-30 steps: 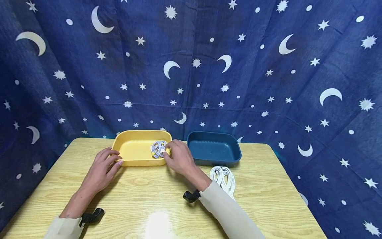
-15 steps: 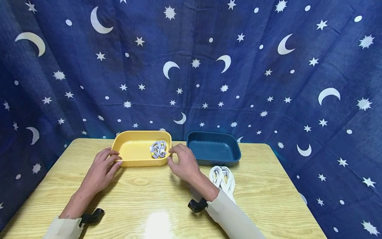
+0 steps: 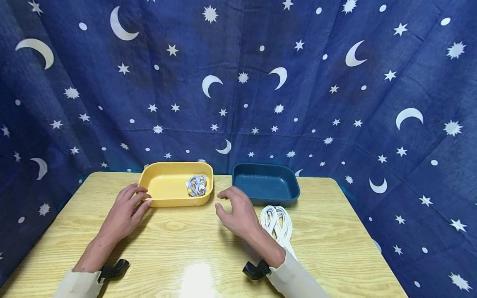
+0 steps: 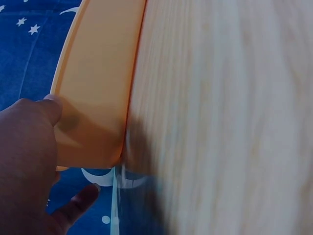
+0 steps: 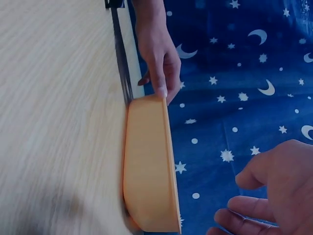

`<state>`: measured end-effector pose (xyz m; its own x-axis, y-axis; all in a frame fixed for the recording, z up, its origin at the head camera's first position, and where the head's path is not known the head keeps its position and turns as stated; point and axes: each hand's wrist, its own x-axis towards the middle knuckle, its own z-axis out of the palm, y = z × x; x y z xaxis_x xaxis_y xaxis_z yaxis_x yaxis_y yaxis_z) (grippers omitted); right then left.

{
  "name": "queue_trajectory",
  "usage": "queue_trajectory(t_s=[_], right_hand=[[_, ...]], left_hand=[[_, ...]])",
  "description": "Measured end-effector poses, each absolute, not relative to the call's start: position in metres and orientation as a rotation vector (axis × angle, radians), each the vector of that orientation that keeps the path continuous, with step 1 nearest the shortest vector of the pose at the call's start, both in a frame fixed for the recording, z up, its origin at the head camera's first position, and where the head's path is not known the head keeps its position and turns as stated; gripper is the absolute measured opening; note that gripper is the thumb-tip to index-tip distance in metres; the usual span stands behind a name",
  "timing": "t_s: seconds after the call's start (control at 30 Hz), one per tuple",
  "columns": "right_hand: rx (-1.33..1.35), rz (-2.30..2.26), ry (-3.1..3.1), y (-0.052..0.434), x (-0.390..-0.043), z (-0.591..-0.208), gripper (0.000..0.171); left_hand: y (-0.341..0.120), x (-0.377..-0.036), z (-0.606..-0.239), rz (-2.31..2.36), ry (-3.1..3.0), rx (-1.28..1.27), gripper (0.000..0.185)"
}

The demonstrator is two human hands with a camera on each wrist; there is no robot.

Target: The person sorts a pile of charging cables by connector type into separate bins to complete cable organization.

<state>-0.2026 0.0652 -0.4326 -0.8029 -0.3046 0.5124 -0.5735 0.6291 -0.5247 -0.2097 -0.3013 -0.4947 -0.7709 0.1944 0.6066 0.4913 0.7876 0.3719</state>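
Observation:
My left hand (image 3: 124, 213) holds the near left corner of a shallow yellow tray (image 3: 175, 203), its thumb at the front rim. In the left wrist view the thumb (image 4: 53, 105) lies over the rim. Inside the tray, at its right end, is a small tangled bundle of lavender-and-white cable (image 3: 196, 185) with yellow bits. My right hand (image 3: 238, 213) is just off the tray's right end, fingers apart and loosely bent, with nothing in them. The right wrist view shows its fingers (image 5: 249, 208) beside the tray's wall.
A dark blue tray (image 3: 266, 203) stands at the table's back edge, right of the yellow one. In front of it lies a looped bundle of white cable (image 3: 277, 225), partly hidden by the right forearm. A blue star-and-moon curtain (image 3: 238, 91) hangs behind the wooden table (image 3: 179, 248).
My right hand has let go of the cable bundle in the yellow tray and drawn back to the right and nearer. The left hand stays at the tray's corner.

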Motion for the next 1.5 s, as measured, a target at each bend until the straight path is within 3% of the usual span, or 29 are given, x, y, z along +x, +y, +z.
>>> queue_trajectory(t_s=[0.33, 0.5, 0.67, 1.5], right_hand=[[0.685, 1.000, -2.466, 0.082, -0.196, -0.430, 0.019], [0.705, 0.990, -2.445, 0.094, -0.195, -0.433, 0.019], [0.713, 0.965, -2.414, 0.104, -0.195, -0.436, 0.017], [0.639, 0.934, -2.499, 0.148, -0.189, -0.436, 0.019]], left_hand=[[-0.304, -0.207, -0.496, -0.711, -2.391, -0.521, 0.010], [-0.303, -0.205, -0.493, -0.718, -2.415, -0.488, 0.005], [-0.299, -0.205, -0.487, -0.708, -2.387, -0.500, 0.016], [-0.238, -0.201, -0.457, -0.734, -2.390, -0.650, 0.024]])
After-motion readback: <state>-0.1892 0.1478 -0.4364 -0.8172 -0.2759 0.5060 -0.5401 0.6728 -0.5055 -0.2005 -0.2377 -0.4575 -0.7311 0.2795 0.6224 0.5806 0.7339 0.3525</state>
